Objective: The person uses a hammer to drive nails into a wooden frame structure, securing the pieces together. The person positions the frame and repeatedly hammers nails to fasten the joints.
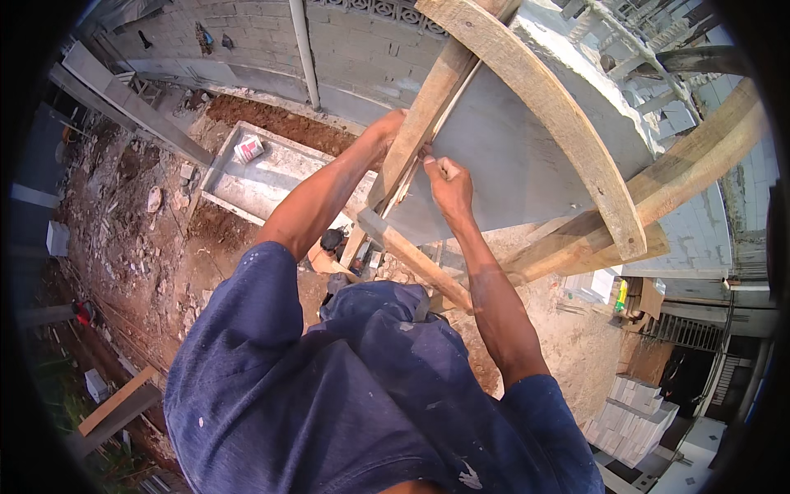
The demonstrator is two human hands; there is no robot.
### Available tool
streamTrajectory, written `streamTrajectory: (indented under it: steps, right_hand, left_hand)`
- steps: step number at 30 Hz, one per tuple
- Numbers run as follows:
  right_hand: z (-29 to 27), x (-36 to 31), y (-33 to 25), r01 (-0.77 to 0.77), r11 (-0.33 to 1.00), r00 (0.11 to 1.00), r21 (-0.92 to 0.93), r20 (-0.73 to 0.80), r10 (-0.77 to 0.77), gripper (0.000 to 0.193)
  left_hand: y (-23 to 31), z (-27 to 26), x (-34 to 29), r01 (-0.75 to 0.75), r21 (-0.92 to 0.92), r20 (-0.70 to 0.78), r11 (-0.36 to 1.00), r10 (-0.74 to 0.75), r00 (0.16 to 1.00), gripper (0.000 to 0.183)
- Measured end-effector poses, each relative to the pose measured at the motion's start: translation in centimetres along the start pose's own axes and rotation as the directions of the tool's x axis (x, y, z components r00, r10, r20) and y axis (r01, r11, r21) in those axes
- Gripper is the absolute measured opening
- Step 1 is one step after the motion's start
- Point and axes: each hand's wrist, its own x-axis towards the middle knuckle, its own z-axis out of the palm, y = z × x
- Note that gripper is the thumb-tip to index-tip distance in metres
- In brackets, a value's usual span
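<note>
My right hand [450, 188] is closed, its fingertips pinched beside the edge of an upright timber [424, 115]. Whatever it grips is too small to make out. On the other side of that timber is my left hand [390, 130], its fingers mostly hidden behind the wood. A smooth grey panel [514, 148] fills the space right of the timber, with a narrow split-looking wooden strip [403, 185] along the joint. Across the panel's front runs a long plank [551, 90], bowed by the lens. A shorter timber [415, 259] slopes below my hands.
Heavy beams [691, 177] cross at the right. Below left lies a shallow rectangular trough [284, 177] with a white bucket [248, 148] in it. A person's dark-haired head [332, 240] shows beneath me. Rubble [156, 198] covers the ground at left; stacked blocks [629, 420] stand lower right.
</note>
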Motion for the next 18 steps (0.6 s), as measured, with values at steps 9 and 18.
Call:
streamTrajectory:
  steps: [9, 18]
  right_hand:
    - [-1.3, -1.1, 2.1, 0.248, 0.959, 0.932, 0.139, 0.236, -0.275, 0.031]
    - [-1.8, -0.2, 3.7, 0.074, 0.982, 0.958, 0.176, 0.260, -0.119, 0.032]
  left_hand:
    - [-3.9, -0.2, -4.7, -0.344, 0.273, -0.389, 0.898, 0.430, 0.815, 0.023]
    - [-17.9, -3.0, -16.5, -0.254, 0.326, -0.869, 0.910, 0.395, 0.298, 0.026]
